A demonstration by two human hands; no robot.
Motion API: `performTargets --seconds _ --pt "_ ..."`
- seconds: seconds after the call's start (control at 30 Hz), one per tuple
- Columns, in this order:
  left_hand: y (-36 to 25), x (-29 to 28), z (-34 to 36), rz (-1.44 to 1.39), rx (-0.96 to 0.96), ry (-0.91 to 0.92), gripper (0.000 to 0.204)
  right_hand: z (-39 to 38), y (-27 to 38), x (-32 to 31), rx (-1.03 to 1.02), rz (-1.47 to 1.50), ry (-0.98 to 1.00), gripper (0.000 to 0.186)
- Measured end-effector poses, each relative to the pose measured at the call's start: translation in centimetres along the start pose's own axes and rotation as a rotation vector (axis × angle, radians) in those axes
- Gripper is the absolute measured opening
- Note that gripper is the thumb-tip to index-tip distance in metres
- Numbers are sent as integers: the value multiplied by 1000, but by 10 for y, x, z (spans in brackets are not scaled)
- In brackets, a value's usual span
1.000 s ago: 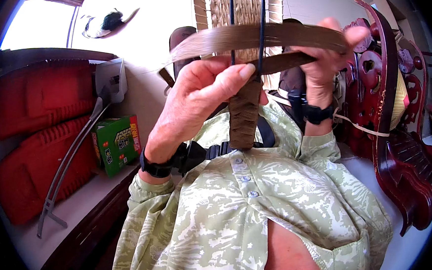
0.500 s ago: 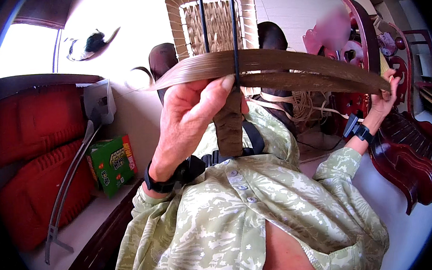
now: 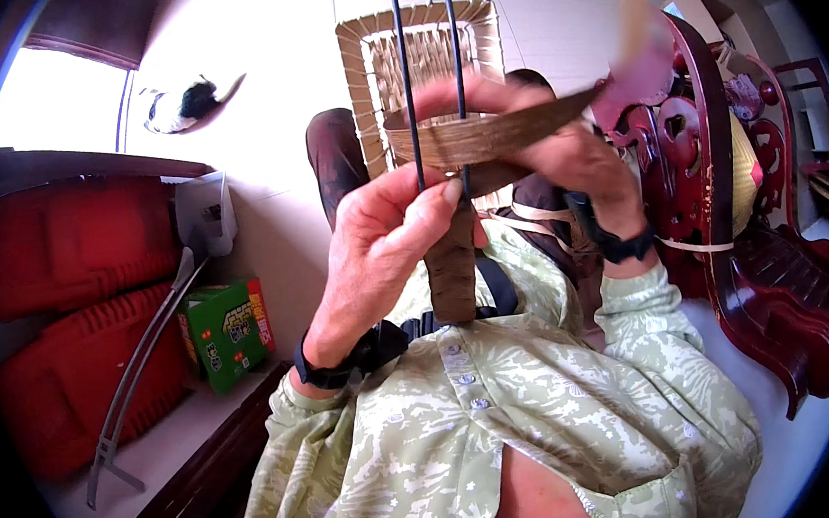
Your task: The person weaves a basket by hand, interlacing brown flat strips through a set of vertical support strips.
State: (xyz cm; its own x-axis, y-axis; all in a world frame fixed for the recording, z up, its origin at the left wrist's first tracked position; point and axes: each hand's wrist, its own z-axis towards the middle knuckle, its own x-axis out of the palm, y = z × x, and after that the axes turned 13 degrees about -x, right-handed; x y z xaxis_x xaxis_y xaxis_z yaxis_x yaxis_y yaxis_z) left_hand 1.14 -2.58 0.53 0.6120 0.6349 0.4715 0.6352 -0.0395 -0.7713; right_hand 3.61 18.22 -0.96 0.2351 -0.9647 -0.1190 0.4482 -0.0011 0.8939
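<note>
Broadly, from above: dark-red carved wooden furniture (image 3: pixel 765 332) to the right of the right hand (image 3: pixel 587 168). Beyond both hands, a tan rectangular woven basket (image 3: pixel 361 82) with a laced rim. Between the right hand and the left hand (image 3: pixel 380 233), two thin, straight black rods (image 3: pixel 407 79), side by side. Across the rods, also between the hands, a long, glossy, flat brown strip (image 3: pixel 492 133), apparently behind the left rod and over the right one, in a loose loop. Just below the left thumb (image 3: pixel 433 210), toward the body, a tapering grip (image 3: pixel 452 276) wrapped in matching brown bands.

Left hand pinched tight on the strip where it meets the grip. Right hand blurred, fingers reaching across behind the rods; cannot tell whether closed on the strip.

For a good turn, judging from here: press the left thumb firmly at the crossing, to hold off slack. With the right hand, guide the strip flat, without twist or fold, and draw evenly. Set each band snugly against the wrapped part. Avoid overpulling, for fear of squeezing the rods together. Finally, watch the strip's thin edges for curling or splitting.
</note>
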Motion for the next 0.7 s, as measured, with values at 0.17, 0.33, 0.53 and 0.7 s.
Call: performTargets --seconds 0.17,0.33,0.53,0.7 --pt "-5 6 -2 66 13 -54 19 -16 -26 13 294 396 -93 37" --pt "-9 8 1 57 -7 -34 19 5 -25 21 39 -1 -123 41" --pt "-11 4 -1 127 12 -42 22 12 -53 28 -124 223 5 59" --pt "-4 4 -1 113 35 -54 23 -83 -41 -44 399 -851 -504 26"
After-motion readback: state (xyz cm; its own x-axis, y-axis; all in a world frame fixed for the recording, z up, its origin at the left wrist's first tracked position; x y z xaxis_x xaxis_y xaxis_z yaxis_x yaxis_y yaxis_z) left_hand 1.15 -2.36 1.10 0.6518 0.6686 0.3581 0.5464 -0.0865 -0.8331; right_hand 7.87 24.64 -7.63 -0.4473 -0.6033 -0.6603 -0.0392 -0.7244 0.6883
